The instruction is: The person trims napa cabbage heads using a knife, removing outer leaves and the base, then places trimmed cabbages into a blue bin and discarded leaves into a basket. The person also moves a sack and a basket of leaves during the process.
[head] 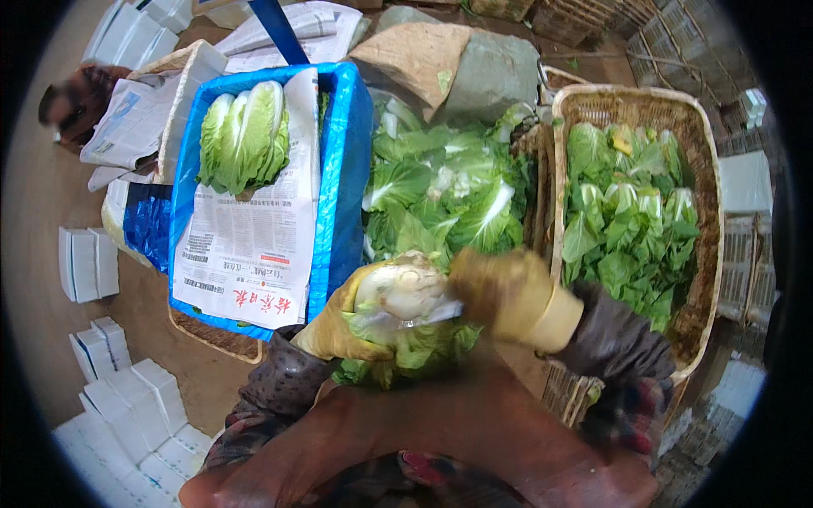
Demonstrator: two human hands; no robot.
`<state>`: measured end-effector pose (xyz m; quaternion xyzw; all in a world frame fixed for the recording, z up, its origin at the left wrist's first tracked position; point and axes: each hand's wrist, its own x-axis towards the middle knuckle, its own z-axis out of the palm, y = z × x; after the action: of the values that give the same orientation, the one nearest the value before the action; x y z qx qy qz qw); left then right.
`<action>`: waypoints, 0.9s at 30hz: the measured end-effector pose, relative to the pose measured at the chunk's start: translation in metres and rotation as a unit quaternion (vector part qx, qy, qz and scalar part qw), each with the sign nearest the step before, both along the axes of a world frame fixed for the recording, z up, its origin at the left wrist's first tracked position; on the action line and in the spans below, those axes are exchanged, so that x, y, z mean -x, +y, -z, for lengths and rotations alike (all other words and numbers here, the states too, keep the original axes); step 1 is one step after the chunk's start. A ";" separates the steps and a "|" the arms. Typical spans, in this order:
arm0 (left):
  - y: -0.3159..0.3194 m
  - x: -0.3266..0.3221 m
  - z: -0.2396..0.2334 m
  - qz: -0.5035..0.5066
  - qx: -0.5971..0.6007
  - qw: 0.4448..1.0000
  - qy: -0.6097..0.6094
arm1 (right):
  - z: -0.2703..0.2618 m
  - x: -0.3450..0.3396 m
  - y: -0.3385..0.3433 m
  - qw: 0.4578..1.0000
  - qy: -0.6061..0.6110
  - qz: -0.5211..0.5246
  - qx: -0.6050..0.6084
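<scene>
My left hand (340,320), in a yellow glove, grips a Chinese cabbage (403,289) in front of my apron. The cabbage's pale cut base faces up and its green leaves hang below. Motion blurs my right hand (511,292), also gloved in yellow. From it a shiny knife blade (438,315) reaches across the cabbage just below the base; the handle is hidden in the glove. Loose cabbage leaves (444,184) are heaped beyond my hands. To the left, trimmed cabbages (244,136) lie on newspaper (244,254) over a blue-lined crate (343,171).
At right stands a plastic crate (714,254) with several leafy cabbages (629,222). Sacking (413,60) lies behind the leaf heap, near a blue post (279,32). White foam boxes (130,406) are stacked at left. Another person (76,105) is at the upper left.
</scene>
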<state>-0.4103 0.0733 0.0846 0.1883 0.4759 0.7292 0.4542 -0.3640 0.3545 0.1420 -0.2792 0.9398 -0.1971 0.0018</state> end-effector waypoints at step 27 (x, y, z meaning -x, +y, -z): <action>0.148 -0.005 0.048 0.118 0.035 0.987 0.107 | 0.083 -0.101 0.097 0.770 -0.209 0.282 0.533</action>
<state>-0.4053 0.2212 0.0368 0.3041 0.5216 0.6289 0.4898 -0.2628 0.4514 0.0594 0.0901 0.6971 -0.7112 -0.0067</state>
